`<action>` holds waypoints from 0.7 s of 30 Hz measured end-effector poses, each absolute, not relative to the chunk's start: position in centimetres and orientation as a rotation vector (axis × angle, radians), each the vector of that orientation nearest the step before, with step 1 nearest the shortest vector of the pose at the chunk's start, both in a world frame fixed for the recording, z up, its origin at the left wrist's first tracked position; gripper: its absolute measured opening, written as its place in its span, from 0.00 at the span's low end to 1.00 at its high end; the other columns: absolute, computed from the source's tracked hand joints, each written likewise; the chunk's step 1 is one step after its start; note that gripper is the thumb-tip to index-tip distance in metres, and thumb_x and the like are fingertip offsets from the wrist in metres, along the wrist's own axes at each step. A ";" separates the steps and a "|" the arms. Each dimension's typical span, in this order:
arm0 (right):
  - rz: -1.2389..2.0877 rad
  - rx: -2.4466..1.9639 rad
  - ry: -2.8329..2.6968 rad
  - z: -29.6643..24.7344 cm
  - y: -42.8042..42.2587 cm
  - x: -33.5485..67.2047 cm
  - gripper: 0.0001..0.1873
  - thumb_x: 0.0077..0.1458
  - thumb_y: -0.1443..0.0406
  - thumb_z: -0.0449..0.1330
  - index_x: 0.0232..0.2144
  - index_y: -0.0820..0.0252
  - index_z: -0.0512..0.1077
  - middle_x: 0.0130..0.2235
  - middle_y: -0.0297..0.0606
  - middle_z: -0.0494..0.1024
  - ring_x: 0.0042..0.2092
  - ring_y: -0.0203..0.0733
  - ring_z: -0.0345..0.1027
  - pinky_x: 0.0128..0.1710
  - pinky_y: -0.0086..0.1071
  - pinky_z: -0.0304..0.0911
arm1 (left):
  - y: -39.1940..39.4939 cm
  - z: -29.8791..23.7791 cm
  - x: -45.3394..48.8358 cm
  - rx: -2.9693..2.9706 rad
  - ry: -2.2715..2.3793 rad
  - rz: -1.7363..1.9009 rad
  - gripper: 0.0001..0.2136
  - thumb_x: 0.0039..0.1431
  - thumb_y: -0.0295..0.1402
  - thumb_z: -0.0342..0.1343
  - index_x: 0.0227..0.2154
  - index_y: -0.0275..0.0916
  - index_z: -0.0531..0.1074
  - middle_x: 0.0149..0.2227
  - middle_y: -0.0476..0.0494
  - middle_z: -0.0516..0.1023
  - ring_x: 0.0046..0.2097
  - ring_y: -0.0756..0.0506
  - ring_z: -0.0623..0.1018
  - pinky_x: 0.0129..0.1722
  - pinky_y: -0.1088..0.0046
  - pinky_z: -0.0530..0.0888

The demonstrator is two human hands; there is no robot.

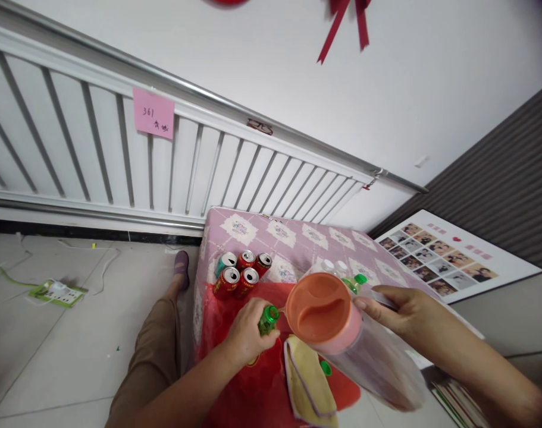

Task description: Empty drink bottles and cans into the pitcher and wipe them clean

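My left hand [246,334] is closed around a small green bottle [268,321] whose mouth is uncapped and faces up. My right hand [402,309] grips the handle of a clear pitcher [378,362] with an orange lid [318,306]. The pitcher is tipped to the left, its spout close to the bottle's mouth. A thin streak, perhaps liquid, shows between spout and mouth. Below the pitcher lie a folded yellow cloth [309,383] and a loose green cap [325,368]. The lower part of the bottle is hidden by my fingers.
Several opened drink cans [229,282] stand together at the table's left. Clear bottles, one with a green cap [360,278], stand behind the pitcher. A patterned pink cloth [293,238] and red sheet [226,386] cover the table. A white radiator [199,160] runs along the wall.
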State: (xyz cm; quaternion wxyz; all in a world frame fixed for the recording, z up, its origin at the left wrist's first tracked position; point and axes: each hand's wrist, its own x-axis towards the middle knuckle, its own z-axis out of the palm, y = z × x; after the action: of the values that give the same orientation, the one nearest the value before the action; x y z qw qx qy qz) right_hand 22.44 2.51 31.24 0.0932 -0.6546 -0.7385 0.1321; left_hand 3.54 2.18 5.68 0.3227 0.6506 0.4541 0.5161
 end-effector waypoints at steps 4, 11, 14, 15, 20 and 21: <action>0.416 -1.948 -2.205 31.1 2.6 22.7 0.24 0.49 0.45 0.58 0.19 0.58 0.69 0.19 0.30 0.66 0.23 0.35 0.58 0.21 0.27 0.55 | 2.2 5.6 3.6 1.706 1.190 1.358 0.19 0.43 0.24 0.60 0.40 0.41 0.66 0.40 0.45 0.71 0.42 0.44 0.72 0.44 0.66 0.70; 0.442 -1.948 -2.209 31.3 2.5 22.7 0.24 0.48 0.45 0.59 0.18 0.58 0.68 0.19 0.29 0.65 0.22 0.34 0.56 0.20 0.27 0.53 | 2.1 5.7 3.5 1.705 1.194 1.344 0.19 0.44 0.24 0.60 0.41 0.41 0.66 0.40 0.45 0.71 0.42 0.43 0.72 0.44 0.66 0.70; 0.457 -1.942 -2.205 31.4 2.5 22.5 0.23 0.47 0.46 0.60 0.19 0.58 0.70 0.19 0.29 0.66 0.23 0.35 0.57 0.21 0.27 0.54 | 2.1 5.8 3.5 1.710 1.198 1.341 0.18 0.44 0.24 0.60 0.40 0.40 0.67 0.39 0.45 0.71 0.42 0.43 0.72 0.44 0.66 0.70; 0.461 -1.940 -2.205 31.4 2.5 22.4 0.22 0.47 0.46 0.61 0.19 0.58 0.71 0.19 0.29 0.67 0.23 0.35 0.58 0.21 0.27 0.55 | 2.1 5.8 3.5 1.712 1.196 1.341 0.18 0.44 0.24 0.60 0.40 0.40 0.67 0.39 0.45 0.71 0.42 0.43 0.72 0.43 0.66 0.70; 0.431 -1.935 -2.206 31.3 2.6 22.6 0.23 0.48 0.46 0.61 0.18 0.58 0.70 0.19 0.29 0.65 0.22 0.34 0.58 0.20 0.27 0.54 | 2.1 5.7 3.5 1.702 1.187 1.356 0.18 0.44 0.24 0.60 0.40 0.41 0.67 0.40 0.45 0.71 0.42 0.44 0.72 0.44 0.67 0.69; 0.437 -1.935 -2.210 31.3 2.6 22.7 0.23 0.48 0.46 0.61 0.18 0.59 0.69 0.19 0.29 0.65 0.22 0.34 0.57 0.20 0.26 0.53 | 2.1 5.7 3.5 1.702 1.185 1.359 0.18 0.44 0.24 0.60 0.40 0.41 0.67 0.40 0.45 0.71 0.42 0.44 0.72 0.44 0.67 0.69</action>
State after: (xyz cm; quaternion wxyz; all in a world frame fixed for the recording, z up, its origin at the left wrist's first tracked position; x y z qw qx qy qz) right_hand 22.65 2.56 31.28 0.0859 -0.6490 -0.7415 0.1467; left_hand 3.53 2.13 5.65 0.3250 0.6491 0.4520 0.5184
